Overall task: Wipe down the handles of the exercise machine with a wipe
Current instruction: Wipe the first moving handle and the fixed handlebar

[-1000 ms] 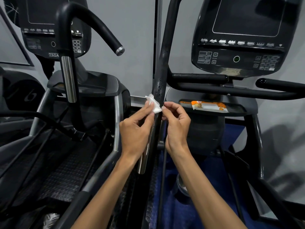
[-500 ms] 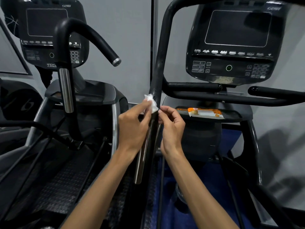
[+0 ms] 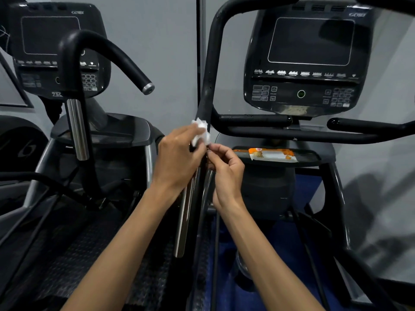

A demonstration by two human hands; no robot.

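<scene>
Both hands work a crumpled wipe against the upright handle bar.

The left hand (image 3: pixel 179 158) pinches the white wipe (image 3: pixel 201 131) and presses it to the left face of the black upright handle (image 3: pixel 207 86); the right hand (image 3: pixel 226 173), fingers curled together, nips the wipe's lower edge just right of that handle. Over the last second the wipe has stayed at about the same spot on the bar, so I judge the hands are still arranging it and most of the handle remains unwiped. Right of the handle, an orange packet (image 3: pixel 272 154) lies on the console tray (image 3: pixel 314 159).
</scene>
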